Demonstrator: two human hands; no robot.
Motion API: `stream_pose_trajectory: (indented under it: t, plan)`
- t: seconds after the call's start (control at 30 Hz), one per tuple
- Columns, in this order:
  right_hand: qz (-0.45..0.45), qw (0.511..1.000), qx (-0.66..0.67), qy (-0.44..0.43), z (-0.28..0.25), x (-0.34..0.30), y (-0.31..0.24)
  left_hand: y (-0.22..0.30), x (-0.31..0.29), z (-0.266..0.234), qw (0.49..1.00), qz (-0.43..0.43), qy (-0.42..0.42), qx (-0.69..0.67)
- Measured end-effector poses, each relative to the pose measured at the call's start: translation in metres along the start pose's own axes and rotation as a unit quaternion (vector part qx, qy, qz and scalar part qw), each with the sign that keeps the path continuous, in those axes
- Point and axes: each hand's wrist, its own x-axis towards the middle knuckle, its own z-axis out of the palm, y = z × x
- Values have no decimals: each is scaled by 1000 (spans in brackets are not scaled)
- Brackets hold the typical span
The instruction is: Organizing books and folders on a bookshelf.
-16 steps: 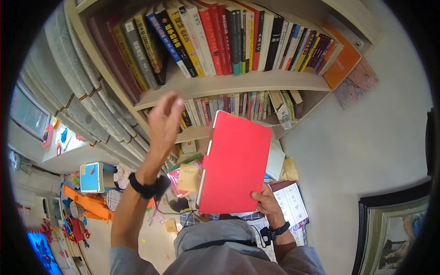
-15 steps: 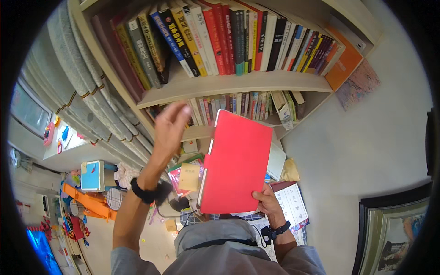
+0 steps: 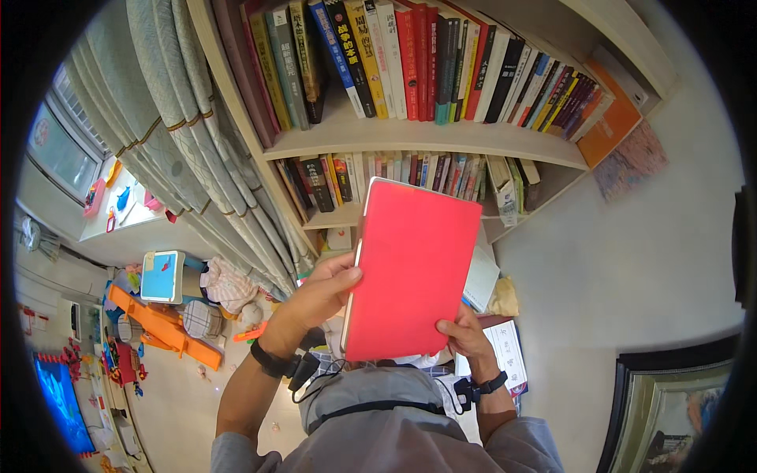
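Observation:
A plain red book (image 3: 414,268) is held upright in front of the bookshelf (image 3: 441,138), its cover facing me. My left hand (image 3: 319,296) grips the book's left edge, thumb on the cover. At the book's lower right corner my right hand (image 3: 467,337) holds it from below, fingers on the cover. Both wrists carry dark bands. The book hides part of the lower shelf's row of books.
Two shelves are packed with upright books (image 3: 441,55). A pale curtain (image 3: 181,173) hangs at the left. Toys, an orange slide (image 3: 162,331) and a small blue-topped table (image 3: 163,276) lie on the floor below left. A white wall (image 3: 631,268) and a framed picture (image 3: 670,410) are at right.
My left hand came down from up near the shelf and took hold of the red book's left edge. The book now sits more squarely in front of me.

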Motion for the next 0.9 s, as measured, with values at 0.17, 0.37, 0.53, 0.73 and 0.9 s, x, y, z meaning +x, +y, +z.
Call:
stream_pose_trajectory:
  t: [0.17,0.37,0.53,0.73,0.9]
  plan:
    - [16,999,-3,-28,3,-2,4,-3,-12,8,996,1,-62,-64]
    - [8,998,48,-39,3,-5,15,-5,-17,15,997,2,-22,-71]
    - [3,995,93,-24,-11,-8,30,-6,-16,16,992,100,56,43]
    - [-7,993,117,1,-1,-7,33,4,-34,44,951,130,71,271]
    - [-5,988,157,-4,8,-2,39,4,-44,56,846,211,-9,490]
